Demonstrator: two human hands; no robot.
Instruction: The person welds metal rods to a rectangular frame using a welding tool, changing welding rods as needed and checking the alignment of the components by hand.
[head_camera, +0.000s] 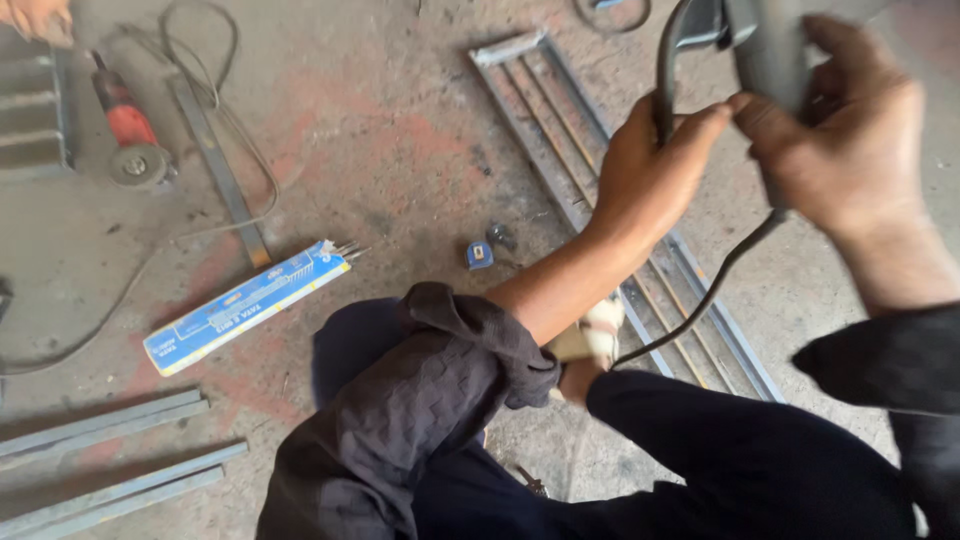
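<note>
**Both hands close on grey tool above steel frame**

A seated person raises a grey tool (770, 50) near the head camera, its body blurred and cut off by the upper edge. The right hand (860, 140) wraps it from the right, fingers closed around the housing. The left hand (650, 170) comes in from the left, fingers curled about the dark cable (715, 285) where it leaves the tool; thumb and fingertips of both hands almost meet. The tool's long axis runs roughly up and away, its cable trailing down to the knees. Below lies a steel frame (560, 140) on the floor (400, 140), with a blue rod box (245, 305) and red grinder (125, 125) well apart at left.
</note>
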